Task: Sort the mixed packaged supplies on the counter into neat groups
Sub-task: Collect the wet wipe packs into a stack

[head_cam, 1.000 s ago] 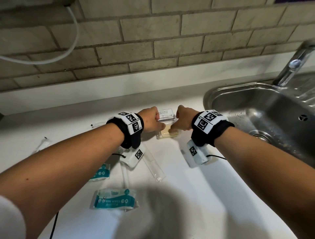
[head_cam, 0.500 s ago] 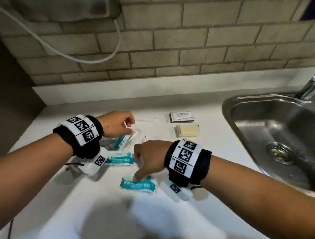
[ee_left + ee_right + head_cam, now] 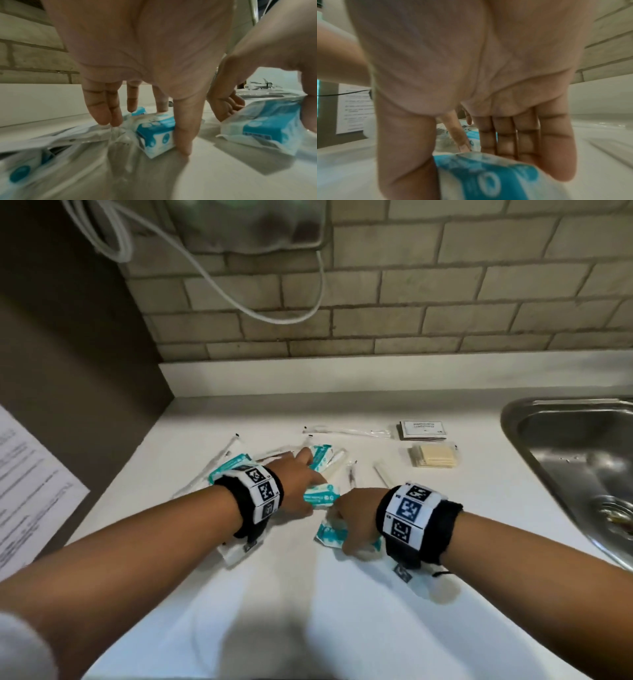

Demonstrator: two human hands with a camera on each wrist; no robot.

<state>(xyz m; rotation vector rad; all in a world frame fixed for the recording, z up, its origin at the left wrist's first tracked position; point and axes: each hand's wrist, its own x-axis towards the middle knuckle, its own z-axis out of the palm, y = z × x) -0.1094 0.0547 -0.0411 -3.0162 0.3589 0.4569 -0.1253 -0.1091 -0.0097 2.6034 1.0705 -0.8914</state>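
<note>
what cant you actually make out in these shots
- Print on the white card packet: too small in the head view.
- Clear sleeves: contents too faint in the head view.
- Text on the teal wipe packet: motion blur in the right wrist view.
- Right hand grip: the hand's back hides its fingers in the head view.
- Sink: cut off by the right edge.

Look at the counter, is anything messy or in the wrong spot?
Yes. The teal wipe packets and clear-wrapped sticks lie crisscrossed in a jumble around the left hand. The right hand grips one packet. The white sachets and yellow pack by the sink look tidy.
</note>
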